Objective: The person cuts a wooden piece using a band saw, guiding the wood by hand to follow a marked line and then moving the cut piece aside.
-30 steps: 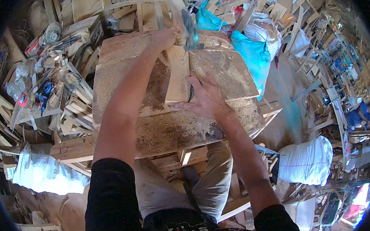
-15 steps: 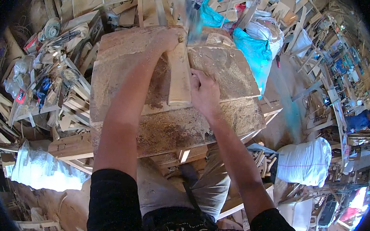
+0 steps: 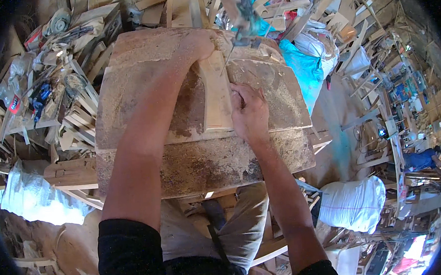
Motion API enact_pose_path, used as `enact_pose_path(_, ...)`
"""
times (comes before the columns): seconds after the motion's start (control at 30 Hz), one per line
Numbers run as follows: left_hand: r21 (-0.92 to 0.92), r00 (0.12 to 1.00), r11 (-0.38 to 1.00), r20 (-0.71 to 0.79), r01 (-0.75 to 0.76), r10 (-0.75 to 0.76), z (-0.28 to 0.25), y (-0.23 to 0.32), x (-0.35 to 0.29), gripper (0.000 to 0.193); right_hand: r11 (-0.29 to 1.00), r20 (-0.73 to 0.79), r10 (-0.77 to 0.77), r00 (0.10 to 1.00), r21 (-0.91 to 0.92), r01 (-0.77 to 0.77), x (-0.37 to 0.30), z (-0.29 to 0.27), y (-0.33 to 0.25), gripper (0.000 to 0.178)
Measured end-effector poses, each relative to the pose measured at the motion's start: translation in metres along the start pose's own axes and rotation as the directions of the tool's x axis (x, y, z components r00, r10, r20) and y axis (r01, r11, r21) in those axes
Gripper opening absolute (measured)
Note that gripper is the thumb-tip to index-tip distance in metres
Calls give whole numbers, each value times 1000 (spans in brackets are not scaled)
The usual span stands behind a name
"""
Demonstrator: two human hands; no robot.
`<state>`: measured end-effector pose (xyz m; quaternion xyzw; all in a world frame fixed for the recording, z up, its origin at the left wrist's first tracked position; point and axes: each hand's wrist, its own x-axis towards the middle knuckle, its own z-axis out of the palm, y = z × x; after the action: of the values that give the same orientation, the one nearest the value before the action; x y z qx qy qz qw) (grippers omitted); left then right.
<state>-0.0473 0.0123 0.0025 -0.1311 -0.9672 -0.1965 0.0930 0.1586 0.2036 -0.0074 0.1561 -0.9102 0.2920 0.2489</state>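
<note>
A pale wooden board (image 3: 217, 99) with a curved left edge lies lengthwise on a dusty, worn saw table (image 3: 147, 107). The thin blade (image 3: 223, 64) of what looks like a band saw stands at the board's right edge, below a metal blade guide (image 3: 246, 33). My left hand (image 3: 201, 46) is closed around the board's far end, its fingertips partly hidden. Curled against the right side near the close end is my right hand (image 3: 250, 112), thumb and fingers pressed to the wood. The blade passes between the two hands, closer to the left one.
Sawdust covers the table top. Scrap wood (image 3: 83, 119) and a blue-black power tool (image 3: 40, 99) lie at left. A turquoise sack (image 3: 300, 70) leans by the table's right side, and a full white sack (image 3: 353, 205) stands nearer. Far right, another person (image 3: 421, 160) is visible.
My viewpoint has shifted a little, so the table and board sit lower in the picture. Both hands keep their hold, and any movement of the board past the blade is too small to tell.
</note>
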Motion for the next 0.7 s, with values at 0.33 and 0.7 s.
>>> enact_pose_path(0.33, -18, 999, 1000, 30, 17, -17, 6, -2, 14, 49, 999, -1, -16, 1000, 42, 16, 4, 2, 3, 24)
enact_pose_path(0.7, 65, 997, 998, -76, 6, -1, 36, -41, 37, 42, 992, -13, 11, 1000, 123, -10, 6, 10, 0, 25)
